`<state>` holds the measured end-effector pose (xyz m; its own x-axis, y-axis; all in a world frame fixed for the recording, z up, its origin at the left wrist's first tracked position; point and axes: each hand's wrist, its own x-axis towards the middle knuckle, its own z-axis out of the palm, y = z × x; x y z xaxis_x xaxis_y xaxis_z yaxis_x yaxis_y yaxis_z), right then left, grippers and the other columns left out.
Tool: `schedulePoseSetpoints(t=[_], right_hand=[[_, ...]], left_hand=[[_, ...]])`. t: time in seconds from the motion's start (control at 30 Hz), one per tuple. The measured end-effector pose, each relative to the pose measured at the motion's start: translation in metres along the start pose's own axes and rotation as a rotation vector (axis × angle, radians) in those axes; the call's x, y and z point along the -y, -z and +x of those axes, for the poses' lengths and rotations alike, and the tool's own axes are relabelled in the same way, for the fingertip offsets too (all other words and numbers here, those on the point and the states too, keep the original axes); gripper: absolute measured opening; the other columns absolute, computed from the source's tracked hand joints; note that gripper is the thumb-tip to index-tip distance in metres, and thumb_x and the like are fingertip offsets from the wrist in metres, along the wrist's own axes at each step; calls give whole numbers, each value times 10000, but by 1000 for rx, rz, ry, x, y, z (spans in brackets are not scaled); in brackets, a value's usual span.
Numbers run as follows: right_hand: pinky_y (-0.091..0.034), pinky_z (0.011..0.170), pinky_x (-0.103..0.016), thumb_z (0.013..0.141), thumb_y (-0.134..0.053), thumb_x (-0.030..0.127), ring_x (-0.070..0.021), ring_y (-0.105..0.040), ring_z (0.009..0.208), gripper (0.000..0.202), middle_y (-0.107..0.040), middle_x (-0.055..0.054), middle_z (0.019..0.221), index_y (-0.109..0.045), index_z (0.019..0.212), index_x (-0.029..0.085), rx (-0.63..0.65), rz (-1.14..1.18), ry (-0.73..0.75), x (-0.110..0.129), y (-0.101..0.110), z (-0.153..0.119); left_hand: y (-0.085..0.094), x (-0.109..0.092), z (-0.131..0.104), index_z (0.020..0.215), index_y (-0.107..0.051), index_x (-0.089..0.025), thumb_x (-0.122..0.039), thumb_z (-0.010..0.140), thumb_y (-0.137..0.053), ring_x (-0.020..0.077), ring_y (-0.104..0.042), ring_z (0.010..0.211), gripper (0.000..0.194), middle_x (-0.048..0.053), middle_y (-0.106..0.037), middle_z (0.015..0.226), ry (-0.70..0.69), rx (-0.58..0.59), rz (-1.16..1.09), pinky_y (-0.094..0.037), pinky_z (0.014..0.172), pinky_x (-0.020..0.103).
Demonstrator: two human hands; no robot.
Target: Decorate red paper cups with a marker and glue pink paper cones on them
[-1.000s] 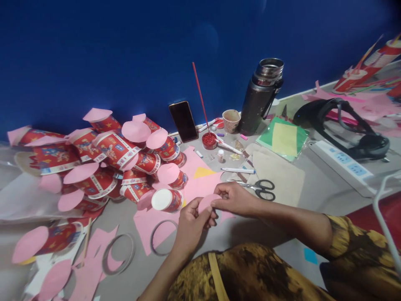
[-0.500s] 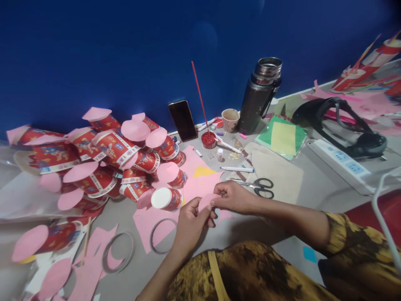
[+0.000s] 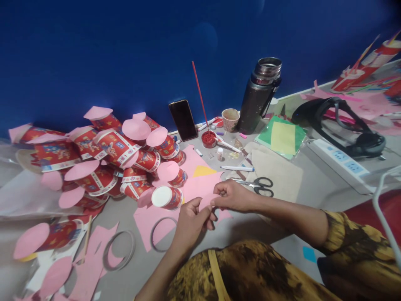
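Blue wall (image 3: 125,50) behind grey worktop (image 3: 119,287). Left along back edge, heap of red printed paper cups (image 3: 117,146) with pink paper discs (image 3: 136,129) on ends. Black metal flask (image 3: 255,104) upright near back edge. Left hand (image 3: 191,219), right hand (image 3: 233,195) near front edge, pinching narrowly. Black-handled metal scissors (image 3: 255,184) just beyond right hand. Round-edged pink paper piece (image 3: 206,202) gripped between both hands.

This seems a craft workplace; on the table (image 3: 123,211) lie scissors (image 3: 256,185), tape (image 3: 105,257) and pink paper (image 3: 203,186); many red cups (image 3: 115,146) carry paper discs (image 3: 136,129).
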<state>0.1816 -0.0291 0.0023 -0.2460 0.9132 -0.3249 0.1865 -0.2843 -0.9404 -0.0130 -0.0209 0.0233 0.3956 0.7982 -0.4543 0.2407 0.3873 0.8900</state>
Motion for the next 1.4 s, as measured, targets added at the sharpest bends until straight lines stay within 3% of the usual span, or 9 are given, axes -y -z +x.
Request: schedulePoseSetpoints(t=[0.3, 0.47, 0.77, 1.03, 1.4], right_hand=[[-355, 504, -224, 760, -702, 392, -111, -504, 545, 224, -615, 45, 614, -583, 730, 205, 16, -33, 10, 4, 1, -2], [-359, 558, -220, 718, -694, 251, -108, -466, 617, 190, -542, 77, 691, -590, 872, 211, 22, -92, 72, 8, 0, -5], [-433, 686, -238, 661, -639, 101, -157, -573, 803, 335, -646, 27, 891, -601, 974, 216, 55, -190, 118, 5, -3, -6], [-472, 703, -255, 693, -628, 103, -200, -644, 864, 434, -723, -10, 949, -613, 1109, 224, 62, -314, 118, -1, -5, -7], [-466, 771, -295, 718, -632, 157, -236, -653, 932, 475, -723, -46, 1043, -610, 1188, 226, 56, -458, 133, 0, -3, -9]], left_hand=[[0, -3, 0, 730, -659, -157, -419, 765, -715, 107, -570, 391, 270, 46, -719, 582, 9, 20, 28, -309, 394, 191], [0, 0, 0, 691, -636, -163, -444, 797, -707, 105, -568, 387, 309, 45, -707, 559, 3, 21, 59, -314, 399, 191], [-7, 10, 0, 729, -654, -164, -350, 803, -694, 108, -595, 414, 204, 37, -732, 605, -27, 8, 110, -417, 442, 198], [-9, 9, -3, 732, -656, -166, -361, 794, -692, 112, -597, 407, 208, 37, -724, 600, -32, 24, 106, -412, 426, 195], [-9, 14, -1, 755, -660, -163, -377, 818, -694, 111, -609, 424, 226, 25, -712, 606, -48, 11, 114, -433, 436, 193]])
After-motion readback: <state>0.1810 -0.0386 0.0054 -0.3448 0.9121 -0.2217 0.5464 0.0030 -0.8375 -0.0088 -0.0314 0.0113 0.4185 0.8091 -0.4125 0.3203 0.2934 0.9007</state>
